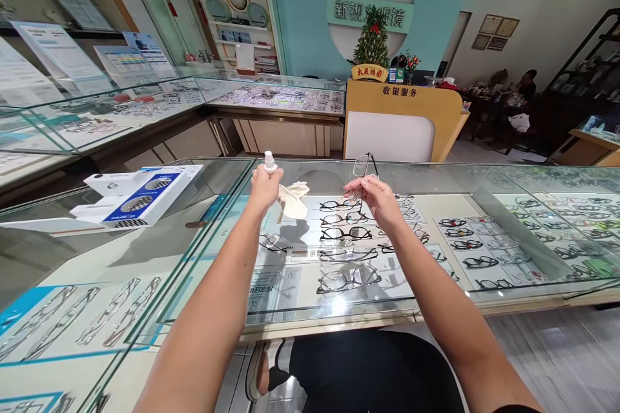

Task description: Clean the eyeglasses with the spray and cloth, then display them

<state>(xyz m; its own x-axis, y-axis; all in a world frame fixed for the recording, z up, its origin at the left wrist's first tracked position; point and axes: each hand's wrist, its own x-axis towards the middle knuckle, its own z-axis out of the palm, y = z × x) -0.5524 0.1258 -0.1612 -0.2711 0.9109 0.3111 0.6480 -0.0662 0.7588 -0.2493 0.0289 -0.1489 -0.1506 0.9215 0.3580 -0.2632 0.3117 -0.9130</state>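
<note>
In my left hand [265,186] is a small white spray bottle [269,160], held upright above the glass counter with its nozzle at the top. My right hand [376,199] pinches a pair of thin-framed eyeglasses [362,166], raised over the counter with one lens uppermost and a dark temple showing. Just right of my left hand lies a crumpled cream cloth [293,200] on the glass. Below both hands, several eyeglasses [345,233] sit in rows inside the display case. Another pair of glasses [276,244] is under my left forearm's right side.
A white and blue cardboard display [145,197] stands on the counter at left. More glass cases [285,98] run along the left and back. Behind is a yellow cashier desk [402,116] with a plant [372,39]. A seated person [527,85] is far right.
</note>
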